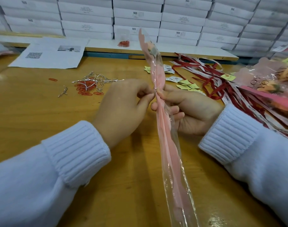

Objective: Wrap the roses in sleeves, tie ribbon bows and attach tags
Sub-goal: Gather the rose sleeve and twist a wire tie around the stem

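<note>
A rose in a long pink and clear sleeve (168,145) stands almost upright over the wooden table (41,112), its head (152,49) pointing away from me. My right hand (185,110) grips the gathered sleeve at its narrow neck. My left hand (123,105) pinches a thin silver wire tie (154,92) at that same neck. Red and white ribbons (210,79) lie in a heap at the right. Small yellow and white tags (184,84) are scattered beside them.
Silver wire ties (97,80) and red paper clips (85,90) lie left of my hands. Wrapped roses (271,82) pile up at the far right. Printed sheets (49,53) lie at the back left. Stacked white boxes (136,15) line the back.
</note>
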